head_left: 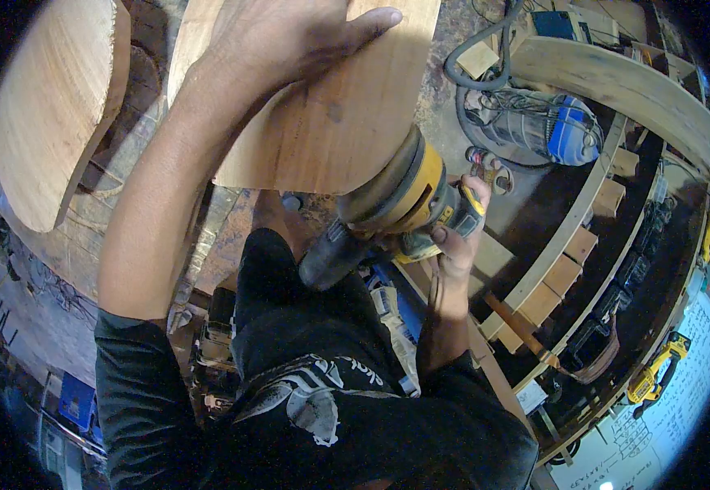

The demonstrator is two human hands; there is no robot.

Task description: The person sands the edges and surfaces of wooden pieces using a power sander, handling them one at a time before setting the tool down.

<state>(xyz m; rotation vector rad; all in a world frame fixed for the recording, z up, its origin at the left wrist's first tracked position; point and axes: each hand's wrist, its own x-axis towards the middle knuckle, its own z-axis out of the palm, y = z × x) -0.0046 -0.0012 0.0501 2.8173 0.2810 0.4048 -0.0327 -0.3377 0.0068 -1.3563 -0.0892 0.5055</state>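
Note:
My right hand (459, 237) grips a yellow and black random orbital sander (400, 192), with the fingers wrapped round its body. The sander is tipped on its side, its pad against the rounded lower corner of a wooden board (322, 135). A black dust canister (334, 257) sticks out from the sander toward my lap. My left hand (281, 33) lies flat on the board's face, thumb stretched out to the right. Its other fingers are partly cut off by the top of the view.
Another curved wooden board (53, 106) lies at the left on the worn bench. On the right are a blue and grey vacuum (571, 131) with its hose, a curved wooden frame (575, 237) with blocks, a yellow power tool (659, 371) and a whiteboard (657, 433) with writing.

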